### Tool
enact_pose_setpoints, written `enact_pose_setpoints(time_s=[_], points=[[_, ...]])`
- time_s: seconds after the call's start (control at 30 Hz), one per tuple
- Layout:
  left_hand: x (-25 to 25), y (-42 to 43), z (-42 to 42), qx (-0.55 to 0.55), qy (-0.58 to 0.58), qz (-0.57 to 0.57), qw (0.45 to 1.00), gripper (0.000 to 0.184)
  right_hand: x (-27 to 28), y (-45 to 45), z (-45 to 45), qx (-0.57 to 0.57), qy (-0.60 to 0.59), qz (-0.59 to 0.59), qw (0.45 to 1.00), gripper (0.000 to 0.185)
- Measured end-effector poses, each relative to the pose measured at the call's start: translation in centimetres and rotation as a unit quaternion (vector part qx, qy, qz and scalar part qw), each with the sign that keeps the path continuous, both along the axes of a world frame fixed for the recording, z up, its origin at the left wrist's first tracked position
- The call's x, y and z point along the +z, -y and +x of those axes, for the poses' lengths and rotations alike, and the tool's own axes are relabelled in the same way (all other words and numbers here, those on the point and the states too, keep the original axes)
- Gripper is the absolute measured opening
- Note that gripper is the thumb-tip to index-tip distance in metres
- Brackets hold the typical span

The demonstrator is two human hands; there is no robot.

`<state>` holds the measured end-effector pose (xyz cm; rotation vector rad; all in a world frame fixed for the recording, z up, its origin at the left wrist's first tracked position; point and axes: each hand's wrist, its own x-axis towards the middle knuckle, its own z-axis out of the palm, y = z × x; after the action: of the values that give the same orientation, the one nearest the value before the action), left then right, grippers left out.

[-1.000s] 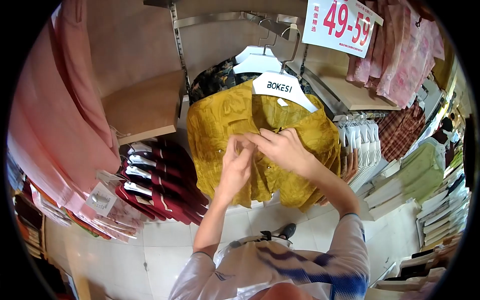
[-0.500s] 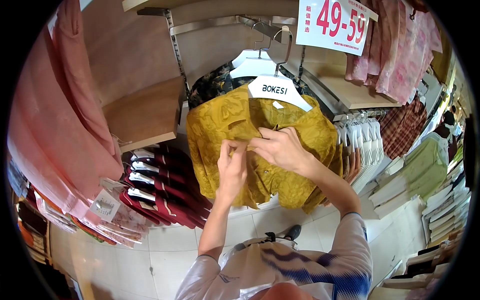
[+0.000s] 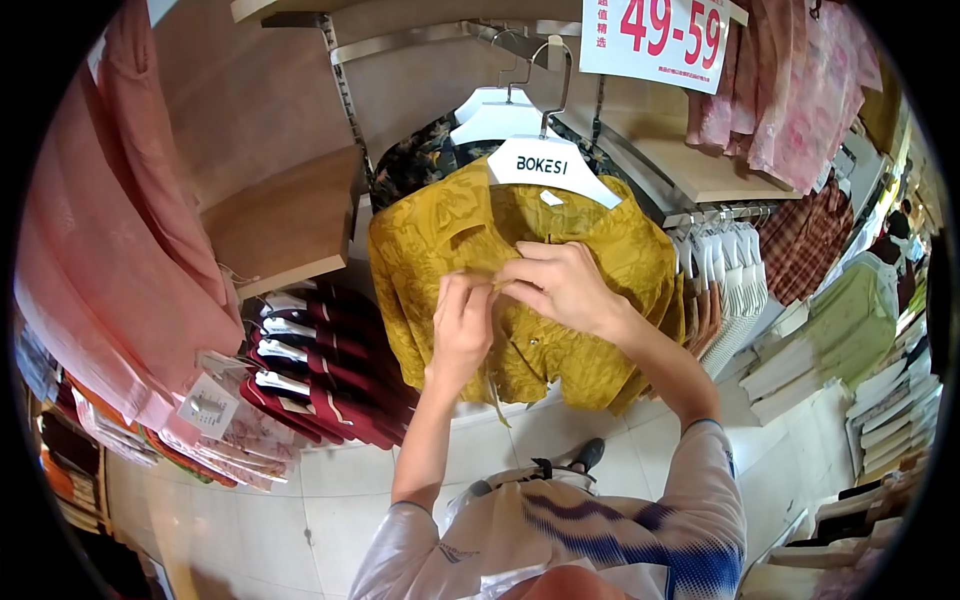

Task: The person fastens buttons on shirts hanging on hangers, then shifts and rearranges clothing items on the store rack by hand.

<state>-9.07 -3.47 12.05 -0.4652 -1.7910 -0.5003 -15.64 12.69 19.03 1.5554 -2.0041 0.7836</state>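
Observation:
A mustard-yellow patterned shirt point(image 3: 420, 230) hangs from a white BOKESI hanger point(image 3: 553, 168) on a metal rail. Both hands meet at its front opening, below the collar. My left hand point(image 3: 464, 318) pinches the front edge of the shirt, fingers closed. Just to the right, my right hand point(image 3: 562, 285) has its fingertips closed on the same edge, almost touching the left ones. The small spot between the fingertips is hidden. Lower on the front, a small button point(image 3: 534, 342) shows. Dark floral garments point(image 3: 412, 166) on white hangers are behind the shirt.
Wooden shelves point(image 3: 285, 225) flank the rail on both sides. Dark red garments point(image 3: 350, 400) hang at lower left, pink clothing point(image 3: 120, 250) at far left. A 49-59 price sign point(image 3: 655, 40) is at upper right, above striped garments point(image 3: 735, 310). White floor tiles point(image 3: 350, 480) lie below.
The view has shifted a little. Both hands stay at the shirt's opening; the right hand's fingers have shifted slightly and the front edge is pulled outward, its lower end now hanging as a narrow strip.

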Motion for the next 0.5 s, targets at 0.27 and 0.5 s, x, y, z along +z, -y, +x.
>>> enact_pose_setpoints(time_s=[0.27, 0.5], points=[[-0.1, 0.0, 0.0, 0.006, -0.008, -0.024, 1.000, 0.024, 0.4, -0.2, 0.9, 0.015, 0.049, -0.008, 0.999, 0.011], [0.7, 0.0, 0.2, 0.017, 0.002, -0.027, 0.999, 0.025, 0.1, 0.1, 1.4, -0.002, 0.004, -0.019, 1.000, 0.009]])
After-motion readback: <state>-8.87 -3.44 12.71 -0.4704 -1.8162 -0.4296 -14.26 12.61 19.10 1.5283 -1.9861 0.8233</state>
